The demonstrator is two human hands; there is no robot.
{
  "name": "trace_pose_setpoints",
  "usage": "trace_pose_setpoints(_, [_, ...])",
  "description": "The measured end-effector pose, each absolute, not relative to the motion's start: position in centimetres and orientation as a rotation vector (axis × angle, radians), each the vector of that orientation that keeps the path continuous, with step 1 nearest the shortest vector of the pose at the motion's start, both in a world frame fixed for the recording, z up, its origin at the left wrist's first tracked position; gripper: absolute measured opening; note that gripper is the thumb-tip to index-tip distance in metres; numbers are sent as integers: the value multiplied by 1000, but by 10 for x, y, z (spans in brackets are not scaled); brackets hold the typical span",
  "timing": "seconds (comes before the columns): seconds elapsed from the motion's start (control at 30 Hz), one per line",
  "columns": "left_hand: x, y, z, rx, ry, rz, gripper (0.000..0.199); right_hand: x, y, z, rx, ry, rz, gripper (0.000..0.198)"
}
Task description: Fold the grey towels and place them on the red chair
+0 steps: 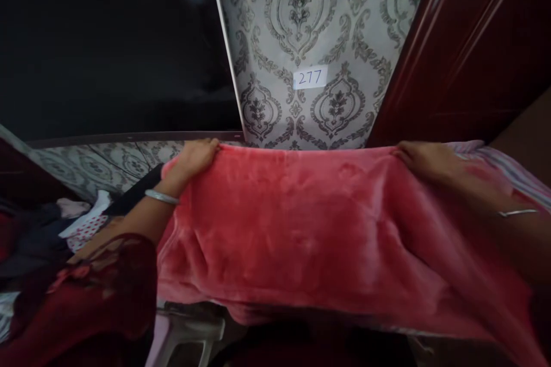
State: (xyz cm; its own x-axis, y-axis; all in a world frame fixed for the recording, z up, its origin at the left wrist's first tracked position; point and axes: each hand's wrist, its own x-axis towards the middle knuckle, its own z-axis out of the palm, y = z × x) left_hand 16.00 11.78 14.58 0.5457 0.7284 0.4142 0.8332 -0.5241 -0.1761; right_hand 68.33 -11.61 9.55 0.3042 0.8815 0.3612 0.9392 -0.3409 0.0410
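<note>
A plush coral-red garment or blanket is stretched between my two hands; its exact kind does not show. My left hand is closed on its far left corner. At the far right, my right hand pinches the same upper edge. Between them the edge runs nearly straight, and the cloth hangs down toward me with folds at both sides. Beyond my right hand lies a striped fabric part, partly covered by my forearm.
A large black television screen fills the upper left. Patterned wallpaper bears a paper label reading 277. A dark red wooden door or cabinet stands right. Piled clothes lie left, and a light plastic stool is below.
</note>
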Motion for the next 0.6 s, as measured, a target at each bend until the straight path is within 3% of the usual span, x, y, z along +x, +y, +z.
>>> trace_pose_setpoints(0.07, [167, 134, 119, -2439, -1318, -226, 37, 673, -101, 75, -2433, -1727, -388, 40])
trace_pose_setpoints(0.17, [174, 158, 93, -2419, -1347, -65, 40, 671, -86, 63, -2491, -1754, -299, 38])
trace_pose_setpoints(0.4, [202, 207, 71, -2455, -1390, -153, 42, 693, -50, 68, -2602, -1632, -283, 44])
trace_pose_setpoints(0.6, [226, 219, 41, -2549, -1502, -172, 36, 687, -30, 28, -2682, -1671, -101, 45])
